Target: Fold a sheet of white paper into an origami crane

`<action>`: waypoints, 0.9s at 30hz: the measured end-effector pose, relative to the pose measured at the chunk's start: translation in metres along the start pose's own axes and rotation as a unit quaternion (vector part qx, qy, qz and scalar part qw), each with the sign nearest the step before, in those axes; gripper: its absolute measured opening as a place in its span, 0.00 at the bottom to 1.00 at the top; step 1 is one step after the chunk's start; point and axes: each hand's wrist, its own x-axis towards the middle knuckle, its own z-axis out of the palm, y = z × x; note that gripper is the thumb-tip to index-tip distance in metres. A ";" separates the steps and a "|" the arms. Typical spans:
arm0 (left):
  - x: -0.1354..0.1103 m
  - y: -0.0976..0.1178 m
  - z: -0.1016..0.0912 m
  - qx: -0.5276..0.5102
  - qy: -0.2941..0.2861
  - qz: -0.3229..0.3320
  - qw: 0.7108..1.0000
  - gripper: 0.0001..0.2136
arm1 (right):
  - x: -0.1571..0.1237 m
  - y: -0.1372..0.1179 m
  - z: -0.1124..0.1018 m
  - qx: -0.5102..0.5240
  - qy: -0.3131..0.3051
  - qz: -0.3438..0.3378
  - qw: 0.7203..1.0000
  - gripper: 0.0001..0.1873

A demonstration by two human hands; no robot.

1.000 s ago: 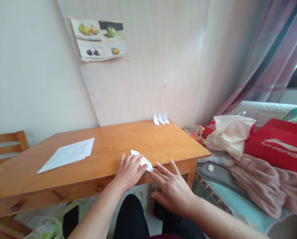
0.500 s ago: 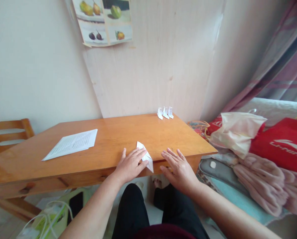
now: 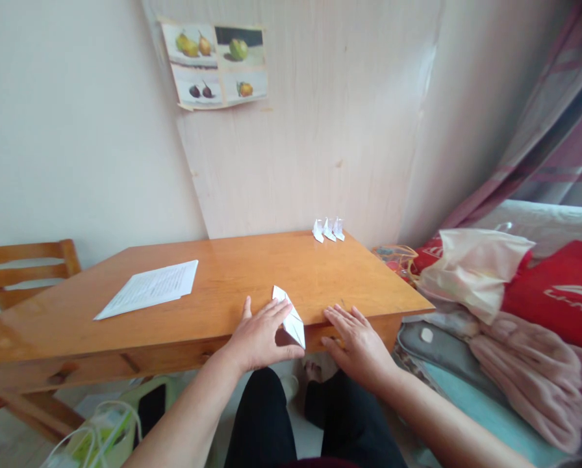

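At the front edge of the wooden table (image 3: 184,318), my left hand (image 3: 259,337) holds a folded white paper piece (image 3: 290,316). The fingers lie over its near side and the thumb sits under its lower tip, which sticks out past the table edge. My right hand (image 3: 356,335) rests flat on the table edge just right of the paper, fingers spread, not touching it. Three small folded white paper figures (image 3: 328,230) stand in a row at the table's far right corner by the wall.
A printed sheet (image 3: 149,288) lies on the table's left half. A wooden chair (image 3: 25,260) stands at the left. To the right is a bed with a red bag (image 3: 558,292), a beige plastic bag (image 3: 471,266) and a pink blanket (image 3: 529,370). A fruit picture (image 3: 215,64) hangs on the wall.
My right hand has drawn back from the paper and settled on the table edge. My left hand has pulled the paper's tip over the edge and pinched it. The view has shifted.
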 end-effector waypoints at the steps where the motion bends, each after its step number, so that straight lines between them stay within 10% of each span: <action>1: -0.002 -0.001 0.000 0.004 -0.002 0.007 1.000 0.48 | 0.000 0.000 0.000 -0.001 0.001 -0.002 1.000 0.27; 16: 0.016 -0.016 -0.001 -0.045 0.000 0.019 0.999 0.51 | 0.020 0.000 -0.019 -0.006 -0.022 0.018 1.000 0.17; 27: 0.025 -0.029 0.006 -0.159 0.003 -0.032 0.987 0.21 | 0.068 -0.005 -0.009 0.073 -0.058 -0.081 0.992 0.14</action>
